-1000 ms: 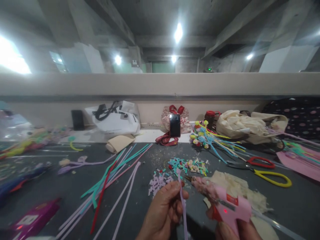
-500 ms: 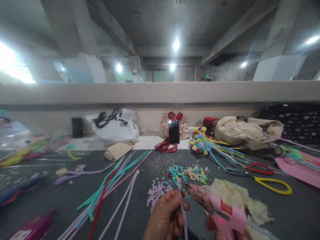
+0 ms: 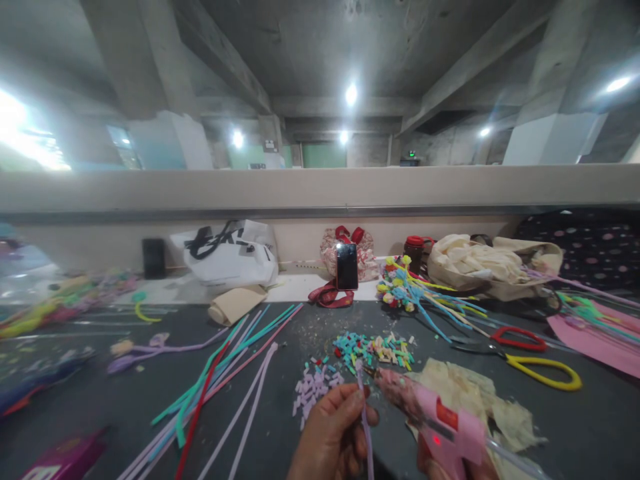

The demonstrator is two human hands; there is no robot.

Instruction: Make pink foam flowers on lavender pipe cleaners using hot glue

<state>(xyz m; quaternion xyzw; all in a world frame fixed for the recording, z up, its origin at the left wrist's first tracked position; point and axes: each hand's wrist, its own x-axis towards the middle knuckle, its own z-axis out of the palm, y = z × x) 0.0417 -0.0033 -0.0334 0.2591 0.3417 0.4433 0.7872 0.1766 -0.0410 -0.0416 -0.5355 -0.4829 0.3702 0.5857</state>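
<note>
Near the bottom centre, my left hand [image 3: 334, 427] pinches a lilac pipe cleaner [image 3: 365, 420] that stands roughly upright, its tip just above the fingers. My right hand [image 3: 433, 465] is wrapped round the handle of a pink hot glue gun [image 3: 425, 407], which has a red light on its side and a clear glue stick [image 3: 515, 459] coming out of the back. The gun's dark nozzle points left, close beside the pipe cleaner's upper end; I cannot tell whether they touch. Beyond the hands lie short lilac pieces [image 3: 313, 390] and a pile of short multicoloured pieces [image 3: 353, 350].
Long pipe cleaners [image 3: 210, 380] fan out at left. Scissors [image 3: 543, 370] with red and yellow handles lie right, beyond a crumpled beige sheet [image 3: 460, 390]. A bundle of finished-looking coloured stems [image 3: 415, 287], a phone [image 3: 347, 267] and a white bag [image 3: 233, 253] are at the back.
Hardly anything differs. The view has shifted very slightly, and both hands keep their hold, with the glue gun's nozzle still beside the pipe cleaner's upper end.
</note>
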